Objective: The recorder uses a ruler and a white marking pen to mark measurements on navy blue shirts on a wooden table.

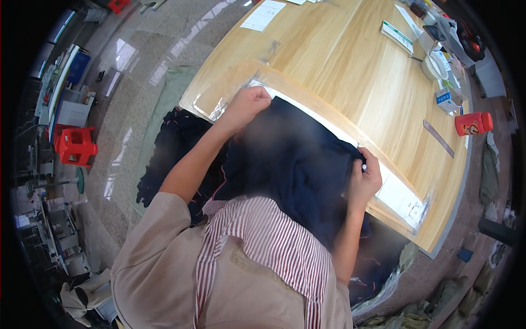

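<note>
A dark navy piece of cloth is stretched between my hands along the near edge of the wooden table. My left hand pinches its upper left corner. On the other side, my right hand grips the right end of the same edge, with a small white-tipped object showing between the fingers. Under the cloth's far edge lies a long white paper strip, taped down beneath clear film on the tabletop. The lower part of the cloth hangs toward my striped apron.
More dark cloth is heaped at the table's left, with another pile at lower right. A metal ruler, a red jar and a blue-white box sit on the table's right side. Red stools stand on the left floor.
</note>
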